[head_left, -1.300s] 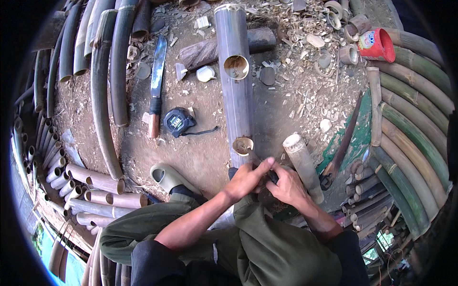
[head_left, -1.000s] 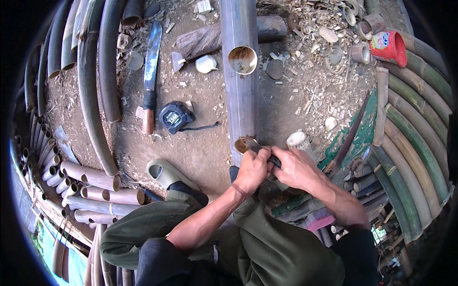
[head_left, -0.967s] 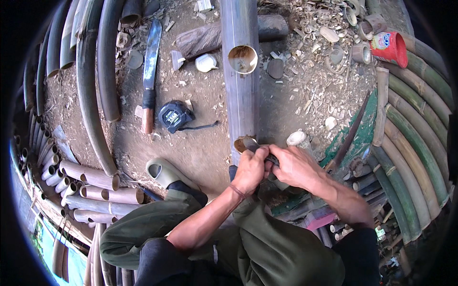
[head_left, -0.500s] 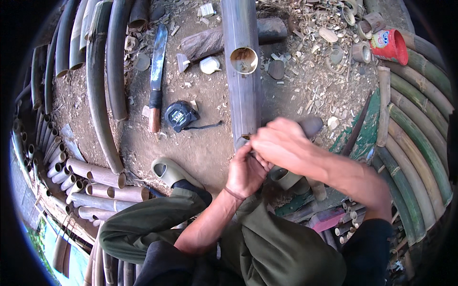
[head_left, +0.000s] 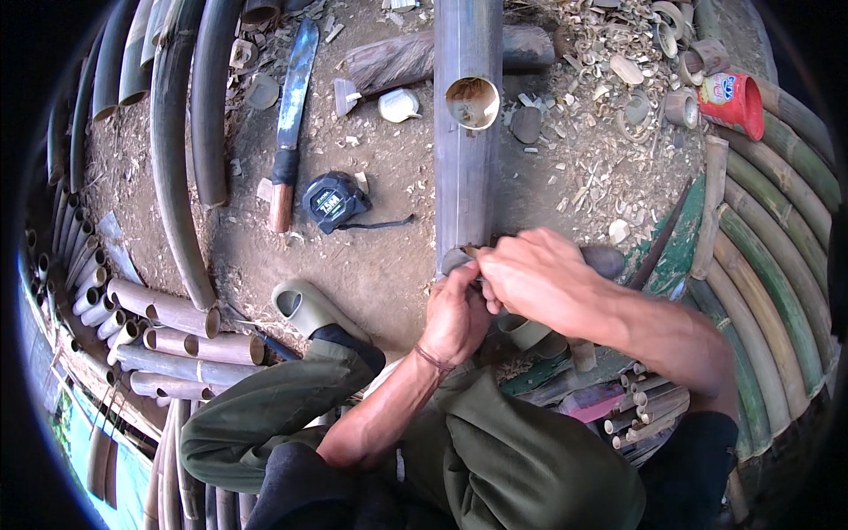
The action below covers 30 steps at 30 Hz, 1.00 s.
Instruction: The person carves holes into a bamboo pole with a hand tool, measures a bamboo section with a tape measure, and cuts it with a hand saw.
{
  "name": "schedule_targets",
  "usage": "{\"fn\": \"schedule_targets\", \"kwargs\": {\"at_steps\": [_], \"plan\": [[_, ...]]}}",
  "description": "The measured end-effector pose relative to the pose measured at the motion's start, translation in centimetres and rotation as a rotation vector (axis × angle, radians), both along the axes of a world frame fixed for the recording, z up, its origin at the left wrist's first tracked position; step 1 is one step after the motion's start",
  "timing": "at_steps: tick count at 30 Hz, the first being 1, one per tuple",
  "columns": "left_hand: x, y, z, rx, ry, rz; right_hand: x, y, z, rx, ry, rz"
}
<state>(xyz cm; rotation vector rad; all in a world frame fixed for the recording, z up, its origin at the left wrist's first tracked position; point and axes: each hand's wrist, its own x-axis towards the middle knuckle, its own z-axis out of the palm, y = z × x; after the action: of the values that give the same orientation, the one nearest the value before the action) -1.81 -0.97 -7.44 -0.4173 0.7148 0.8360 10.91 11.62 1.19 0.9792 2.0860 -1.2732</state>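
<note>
A thick grey bamboo pole (head_left: 466, 190) runs from the far edge toward me, with a round opening (head_left: 473, 103) cut into its upper side. At its near end is a smaller cut (head_left: 458, 259). My left hand (head_left: 455, 314) is closed beside that end, thumb against the cut; what its fingers grip is hidden. My right hand (head_left: 534, 274) is closed over the same spot, fingertips near the left thumb. A dark rounded handle (head_left: 605, 261) juts out past its far side, seemingly a tool's; its working end is mostly covered.
A machete (head_left: 291, 115) and a black tape measure (head_left: 334, 201) lie on the dirt to the left. A wooden log (head_left: 393, 64) crosses under the pole. Shavings, a red tub (head_left: 731, 104) and bamboo poles (head_left: 768, 291) are at right; cut bamboo pieces (head_left: 163, 305) lie left.
My view has shifted slightly, so the pole appears farther right. The handle at my right hand has swung toward me and right. Both hands stay at the pole's near end.
</note>
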Motion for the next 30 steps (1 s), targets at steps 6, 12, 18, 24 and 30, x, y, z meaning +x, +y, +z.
{"fn": "schedule_targets", "kwargs": {"at_steps": [6,12,18,24,30], "plan": [[0.4,0.3,1.6,-0.145,-0.201,0.278,-4.0,3.1,-0.1,0.098,-0.079,0.447],[4.3,-1.9,0.4,-0.089,-0.384,0.167,1.9,-1.2,-0.9,0.248,-0.067,0.434],[4.7,-3.3,-0.3,-0.192,-0.099,-0.117,6.6,-5.4,-3.5,0.207,0.015,0.053],[2.3,-2.0,1.2,-0.135,0.49,-0.642,4.7,-12.9,-4.4,0.102,0.012,-0.508],[-0.4,-2.0,-0.2,0.4,0.969,-1.041,0.3,-17.5,-5.9,-0.001,0.042,-0.944]]}}
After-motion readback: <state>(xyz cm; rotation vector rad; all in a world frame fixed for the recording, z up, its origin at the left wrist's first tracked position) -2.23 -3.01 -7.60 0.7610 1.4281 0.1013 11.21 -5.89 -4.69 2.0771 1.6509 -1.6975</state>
